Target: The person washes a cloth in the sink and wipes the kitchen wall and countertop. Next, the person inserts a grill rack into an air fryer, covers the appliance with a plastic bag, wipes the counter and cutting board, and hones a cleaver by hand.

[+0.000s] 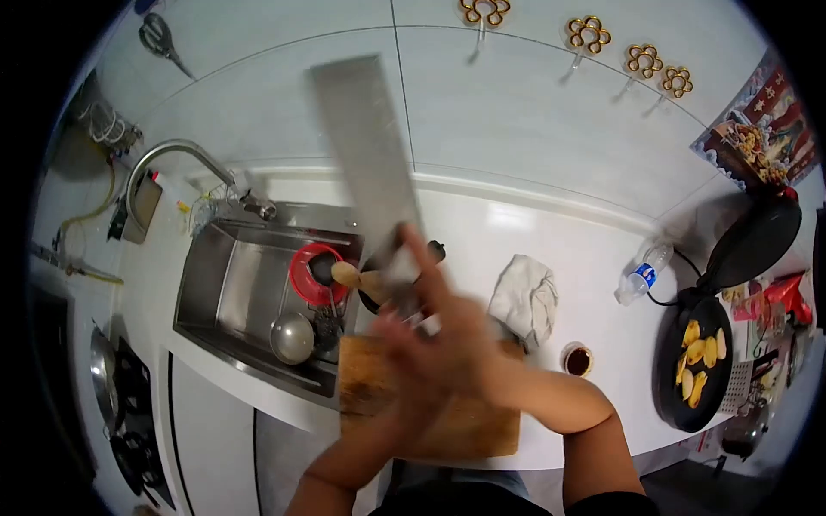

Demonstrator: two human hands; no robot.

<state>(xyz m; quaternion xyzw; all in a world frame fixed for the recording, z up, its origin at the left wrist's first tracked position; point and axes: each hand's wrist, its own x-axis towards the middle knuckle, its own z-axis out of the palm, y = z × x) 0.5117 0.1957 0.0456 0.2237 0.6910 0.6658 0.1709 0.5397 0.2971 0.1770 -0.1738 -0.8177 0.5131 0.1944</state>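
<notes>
A large cleaver (366, 142), its broad blade blurred and pointing up, is raised above the counter. My right hand (452, 322) is wrapped around its handle, with one finger stretched along the base of the blade. Close against it on the left is my left hand (409, 357), smeared by motion, so its fingers and anything in them cannot be made out. Both hands are over the wooden cutting board (482, 430). Just left of them a light brown rounded piece (346, 274) shows near the sink's edge; what supports it is hidden.
At left, the steel sink (245, 284) holds a red bowl (301, 279) and a metal ladle (292, 337) under a faucet (176, 146). Rightward are a cloth (525, 297), a cup of dark sauce (578, 360), a plastic bottle (645, 273) and an open electric pan (705, 400) with yellow pieces.
</notes>
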